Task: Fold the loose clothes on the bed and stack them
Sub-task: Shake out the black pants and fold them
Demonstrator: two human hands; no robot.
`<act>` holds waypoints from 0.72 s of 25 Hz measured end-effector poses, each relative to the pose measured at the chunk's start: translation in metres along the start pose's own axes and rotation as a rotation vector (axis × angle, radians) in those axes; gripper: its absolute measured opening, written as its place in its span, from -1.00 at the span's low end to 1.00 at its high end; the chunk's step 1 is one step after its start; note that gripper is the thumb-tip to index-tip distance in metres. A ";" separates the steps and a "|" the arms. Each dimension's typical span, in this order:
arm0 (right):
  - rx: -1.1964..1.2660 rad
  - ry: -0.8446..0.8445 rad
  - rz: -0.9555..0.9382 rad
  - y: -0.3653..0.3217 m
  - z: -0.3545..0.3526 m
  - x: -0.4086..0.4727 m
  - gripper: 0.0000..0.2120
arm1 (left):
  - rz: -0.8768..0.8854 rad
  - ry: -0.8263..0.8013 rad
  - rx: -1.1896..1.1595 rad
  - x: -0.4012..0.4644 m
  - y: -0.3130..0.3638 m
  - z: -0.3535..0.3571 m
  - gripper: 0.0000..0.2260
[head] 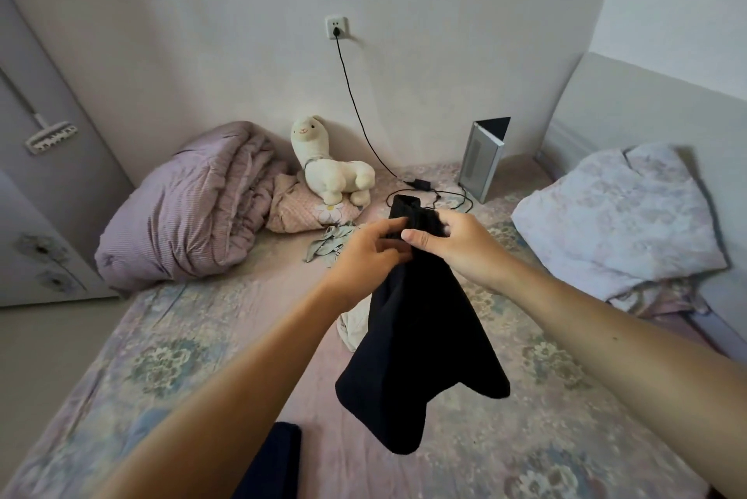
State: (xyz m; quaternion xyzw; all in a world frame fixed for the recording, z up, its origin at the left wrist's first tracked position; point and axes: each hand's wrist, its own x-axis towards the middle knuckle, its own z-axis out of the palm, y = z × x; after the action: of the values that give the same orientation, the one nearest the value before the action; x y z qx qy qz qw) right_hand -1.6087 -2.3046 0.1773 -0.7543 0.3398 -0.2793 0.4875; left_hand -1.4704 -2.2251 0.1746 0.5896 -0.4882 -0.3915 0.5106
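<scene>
A black garment (420,345) hangs in the air over the middle of the bed (169,357), its lower end dangling free. My left hand (364,256) and my right hand (452,244) both pinch its upper edge, close together. Under it on the sheet lies a cream cloth (353,327), partly hidden. A crumpled grey-green garment (329,242) lies further back beyond my left hand. A dark folded piece (275,462) shows at the near edge of the bed.
A rolled purple quilt (190,207) and a white plush alpaca (331,167) on a pink cloth sit at the back left. A charger cable (428,191) and a grey heater (483,157) stand by the wall. A floral pillow (622,215) lies at right.
</scene>
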 end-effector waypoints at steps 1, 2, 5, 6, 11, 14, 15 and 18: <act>-0.006 0.022 -0.019 0.000 0.000 0.001 -0.72 | -0.001 0.005 -0.024 -0.002 0.001 -0.002 -0.55; -0.012 0.041 -0.034 -0.001 0.001 0.002 -0.72 | 0.000 0.002 -0.044 -0.003 0.003 -0.004 -0.54; 0.011 0.044 -0.035 -0.005 0.001 0.006 -0.77 | 0.008 -0.054 -0.099 -0.006 0.009 -0.011 -0.52; 0.012 0.029 -0.030 -0.007 0.000 0.006 -0.79 | 0.026 -0.059 -0.066 -0.008 0.011 -0.016 -0.52; -0.068 -0.094 -0.096 -0.034 -0.009 0.007 -0.79 | 0.335 0.093 0.608 -0.001 0.032 -0.058 -0.38; -0.069 -0.167 -0.155 -0.052 -0.010 0.007 -0.78 | 0.316 -0.033 0.972 0.010 0.059 -0.073 0.02; -0.059 -0.190 -0.175 -0.057 -0.010 0.006 -0.75 | 0.280 -0.075 1.035 0.014 0.067 -0.075 0.06; 0.017 -0.175 -0.196 -0.068 -0.013 0.007 -0.72 | 0.119 -0.171 1.028 0.021 0.092 -0.083 -0.30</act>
State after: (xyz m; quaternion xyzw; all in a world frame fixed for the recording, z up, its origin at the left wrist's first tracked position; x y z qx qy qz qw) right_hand -1.5976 -2.2968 0.2460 -0.8012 0.2183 -0.2616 0.4920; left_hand -1.4021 -2.2277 0.2801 0.7012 -0.6900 -0.1185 0.1350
